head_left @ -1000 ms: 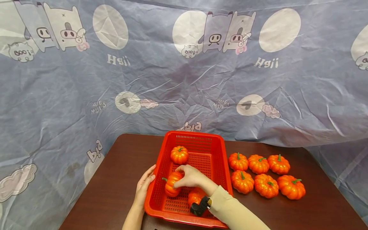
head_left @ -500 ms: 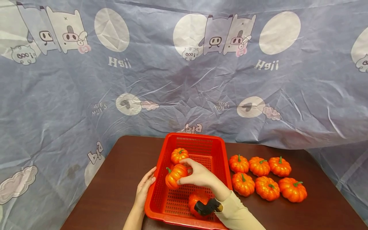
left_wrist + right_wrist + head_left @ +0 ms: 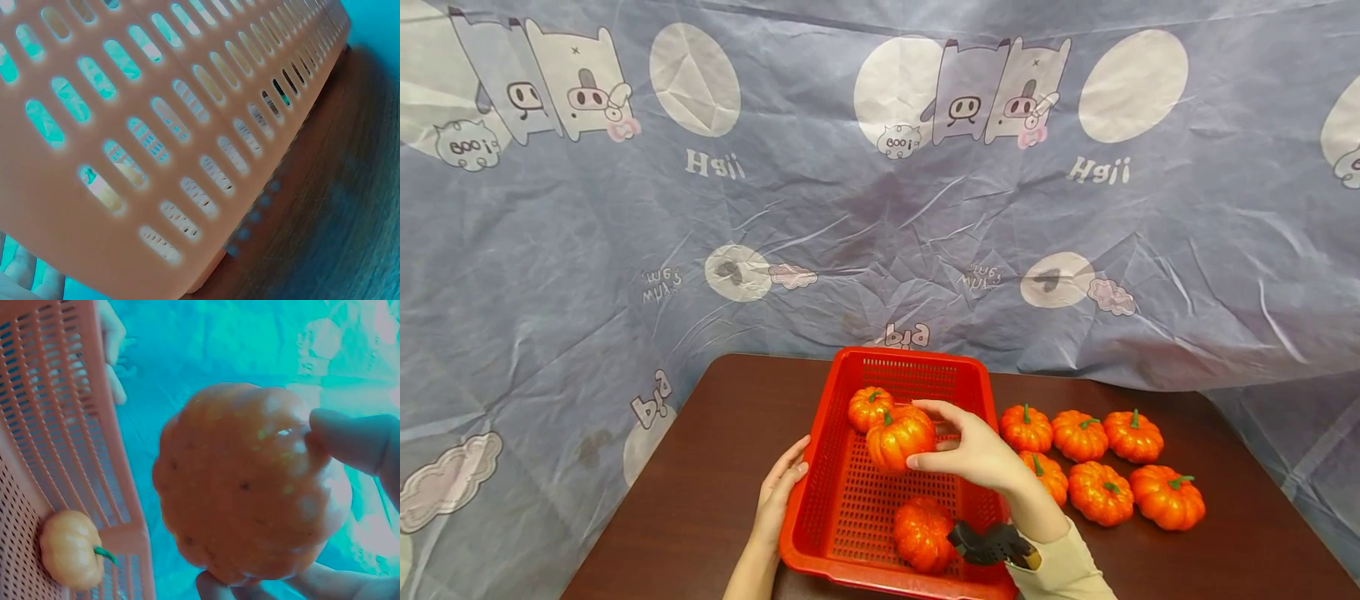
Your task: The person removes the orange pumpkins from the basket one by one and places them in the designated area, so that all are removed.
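Observation:
In the head view my right hand [image 3: 973, 446] holds a shiny orange pumpkin [image 3: 898, 440] with a green stem, thumb and fingers around its side, above the red plastic basket [image 3: 805, 508]. The right wrist view shows the ribbed underside of this held pumpkin [image 3: 244, 481] close up. My left hand [image 3: 777, 492] grips the basket's left rim; in the left wrist view its fingers [image 3: 22, 265] show at the lower left past the slotted wall. Inside the basket, one small pumpkin [image 3: 867, 408] sits at the back left and another pumpkin [image 3: 922, 533] near the front.
Right of the basket, several more pumpkins [image 3: 1101, 493] stand in two rows on the dark brown table [image 3: 700, 467]. A blue-grey printed cloth [image 3: 820, 208] hangs behind and around the table. A black device [image 3: 992, 543] is strapped to my right wrist.
My right hand has lifted the pumpkin from the basket's left side and carried it up and to the right. The left hand has stayed at the rim.

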`<action>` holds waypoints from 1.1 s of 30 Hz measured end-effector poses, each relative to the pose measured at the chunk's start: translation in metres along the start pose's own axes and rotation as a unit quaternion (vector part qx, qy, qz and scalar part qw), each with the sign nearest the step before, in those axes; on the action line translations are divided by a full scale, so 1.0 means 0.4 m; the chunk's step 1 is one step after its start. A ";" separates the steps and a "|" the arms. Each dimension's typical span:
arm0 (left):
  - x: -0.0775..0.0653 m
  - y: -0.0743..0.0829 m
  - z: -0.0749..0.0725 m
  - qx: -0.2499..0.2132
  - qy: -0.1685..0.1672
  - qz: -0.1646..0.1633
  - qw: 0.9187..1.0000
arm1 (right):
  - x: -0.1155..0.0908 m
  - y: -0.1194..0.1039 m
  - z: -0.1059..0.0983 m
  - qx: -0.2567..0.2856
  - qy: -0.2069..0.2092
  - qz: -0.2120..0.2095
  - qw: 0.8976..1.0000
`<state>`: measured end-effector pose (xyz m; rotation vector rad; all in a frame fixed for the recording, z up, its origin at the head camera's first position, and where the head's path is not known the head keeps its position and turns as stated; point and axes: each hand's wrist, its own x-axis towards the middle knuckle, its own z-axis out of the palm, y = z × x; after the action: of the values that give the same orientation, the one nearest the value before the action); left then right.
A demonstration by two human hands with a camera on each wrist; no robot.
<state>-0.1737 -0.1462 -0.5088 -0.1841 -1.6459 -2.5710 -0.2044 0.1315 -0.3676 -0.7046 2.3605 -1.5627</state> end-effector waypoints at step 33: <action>-0.002 -0.001 0.001 -0.018 -0.026 0.024 0.999 | -0.251 0.145 -0.130 -0.008 0.182 0.029 0.983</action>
<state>-0.1731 -0.1458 -0.5090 -0.2913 -1.5912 -2.5820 -0.1563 0.2424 -0.4069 -0.3725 2.6212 -1.7768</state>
